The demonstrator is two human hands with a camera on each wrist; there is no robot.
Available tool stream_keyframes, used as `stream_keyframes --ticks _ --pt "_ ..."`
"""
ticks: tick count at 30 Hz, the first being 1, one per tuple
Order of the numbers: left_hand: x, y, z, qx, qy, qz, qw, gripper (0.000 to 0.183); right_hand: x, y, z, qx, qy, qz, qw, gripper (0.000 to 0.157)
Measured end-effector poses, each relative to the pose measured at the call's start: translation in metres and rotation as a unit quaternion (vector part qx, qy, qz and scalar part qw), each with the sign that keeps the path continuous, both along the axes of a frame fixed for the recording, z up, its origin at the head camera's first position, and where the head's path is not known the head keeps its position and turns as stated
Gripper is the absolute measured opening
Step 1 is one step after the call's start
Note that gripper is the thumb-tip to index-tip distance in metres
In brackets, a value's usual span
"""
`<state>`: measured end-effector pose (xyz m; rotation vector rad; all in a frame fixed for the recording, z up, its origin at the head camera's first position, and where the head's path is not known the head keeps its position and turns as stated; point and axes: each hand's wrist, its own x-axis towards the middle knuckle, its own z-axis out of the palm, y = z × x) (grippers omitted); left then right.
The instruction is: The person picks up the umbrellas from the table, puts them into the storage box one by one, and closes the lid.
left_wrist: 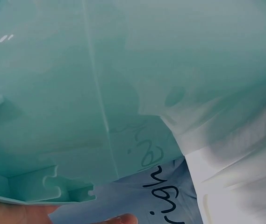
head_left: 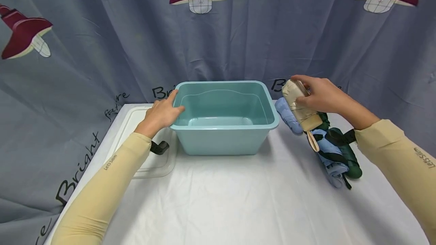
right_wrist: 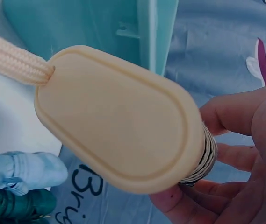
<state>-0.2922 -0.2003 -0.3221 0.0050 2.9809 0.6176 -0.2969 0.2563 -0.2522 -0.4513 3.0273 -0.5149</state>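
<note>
A light teal plastic tub (head_left: pixel 221 141) stands upright at the back of the table, and nothing shows on its inner floor. My left hand (head_left: pixel 161 113) grips its left rim, thumb over the edge. To the right of the tub, my right hand (head_left: pixel 321 94) holds a folded beige compact umbrella (head_left: pixel 297 99), tilted with its handle end down. Its flat oval handle (right_wrist: pixel 118 121) and wrist strap (right_wrist: pixel 13 56) show close up in the right wrist view. Beneath it lie folded blue umbrellas (head_left: pixel 329 150) and green ones (head_left: pixel 352 162), partly overlapping.
A translucent white lid (head_left: pixel 167 163) lies flat left of the tub, partly under my left forearm. White cloth (head_left: pixel 218 196) covers the table. A grey-blue curtain (head_left: pixel 272 29) with printed lamps hangs right behind the tub.
</note>
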Motion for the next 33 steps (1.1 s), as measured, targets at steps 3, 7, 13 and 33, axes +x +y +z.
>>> stream_keyframes --ticks 3,7,13,33 --pt "0.000 -0.001 0.001 -0.002 -0.001 0.002 1.0000 0.076 -0.004 -0.006 0.006 -0.001 -0.001 0.004 1.000 0.072" --pt "0.001 -0.002 0.001 -0.008 0.003 0.006 0.9999 0.076 -0.007 -0.015 0.015 -0.001 0.000 0.009 1.000 0.072" --pt "0.001 -0.002 0.000 -0.003 0.010 0.007 0.9999 0.076 -0.010 -0.024 0.031 0.004 -0.002 0.007 1.000 0.073" --pt "0.000 0.000 -0.001 -0.004 0.022 0.012 0.9997 0.076 -0.020 -0.062 0.052 0.015 -0.011 0.028 0.999 0.071"
